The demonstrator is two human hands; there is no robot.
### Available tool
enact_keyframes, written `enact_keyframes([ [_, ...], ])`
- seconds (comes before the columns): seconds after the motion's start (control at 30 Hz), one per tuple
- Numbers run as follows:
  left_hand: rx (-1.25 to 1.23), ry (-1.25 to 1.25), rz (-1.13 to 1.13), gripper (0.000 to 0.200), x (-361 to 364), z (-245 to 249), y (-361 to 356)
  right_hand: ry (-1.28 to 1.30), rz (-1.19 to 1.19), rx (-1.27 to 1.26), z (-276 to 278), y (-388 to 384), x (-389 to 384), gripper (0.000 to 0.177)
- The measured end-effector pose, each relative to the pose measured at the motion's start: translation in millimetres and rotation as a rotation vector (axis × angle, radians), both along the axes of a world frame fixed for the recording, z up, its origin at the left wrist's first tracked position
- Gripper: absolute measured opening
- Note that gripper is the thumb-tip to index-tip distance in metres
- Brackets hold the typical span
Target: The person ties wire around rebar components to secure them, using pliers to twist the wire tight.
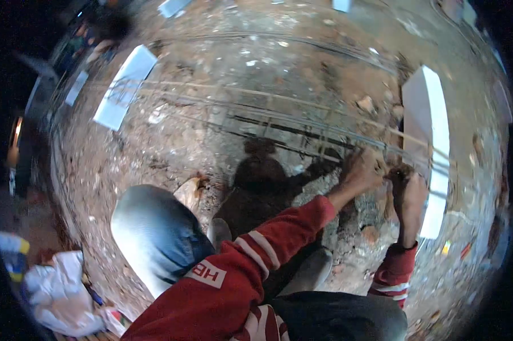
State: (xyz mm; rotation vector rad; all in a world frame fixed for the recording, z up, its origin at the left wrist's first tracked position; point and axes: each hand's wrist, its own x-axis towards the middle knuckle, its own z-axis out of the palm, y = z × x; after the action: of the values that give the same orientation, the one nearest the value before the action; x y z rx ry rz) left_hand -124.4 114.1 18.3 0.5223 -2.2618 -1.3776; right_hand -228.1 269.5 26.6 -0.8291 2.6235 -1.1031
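Observation:
Both my hands are close together at the right end of a set of long thin rods [302, 129], which look like steel reinforcing bars with cross ties. My left hand [365, 169] is closed at the lower rods, its fingers curled. Just right of it, my right hand [409, 186] is closed in a fist, near the white block [440, 131] that the rods cross. Whatever the fingers pinch is too small and blurred to make out. The rods' far left part crosses another white block [126, 85].
Rough earth with stones and scraps surrounds my boots [313, 270]. A pale stone [191, 192] lies beside my left knee [154, 227]. More rods [279, 37] lie farther off. A crumpled white bag [63, 295] is at lower left. My shadow [259, 176] falls across the middle.

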Motion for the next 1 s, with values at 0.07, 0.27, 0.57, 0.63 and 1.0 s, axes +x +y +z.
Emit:
enact_keyframes([
  [0.07,-0.066,0.018,-0.044,0.017,-1.3,-11.8,0.6,-0.103,0.014,-0.142,-1.2,-7.7,-18.2,0.048],
  [0.27,-0.098,0.082,0.105,0.033,4.8,-11.8,18.2,-0.568,0.156,-0.501,14.1,-20.3,-27.0,0.047],
  [0.57,-0.127,0.135,0.123,0.017,5.8,-14.2,21.8,0.221,0.404,0.081,-59.3,11.6,-66.8,0.024],
  [0.63,-0.178,0.182,0.184,0.017,3.9,-17.7,25.5,-0.053,0.497,0.084,-14.8,-6.0,-45.5,0.024],
  [1.0,-0.260,0.180,0.073,0.050,-3.3,-44.3,18.6,0.738,-0.082,0.022,-56.8,12.2,72.6,0.051],
])
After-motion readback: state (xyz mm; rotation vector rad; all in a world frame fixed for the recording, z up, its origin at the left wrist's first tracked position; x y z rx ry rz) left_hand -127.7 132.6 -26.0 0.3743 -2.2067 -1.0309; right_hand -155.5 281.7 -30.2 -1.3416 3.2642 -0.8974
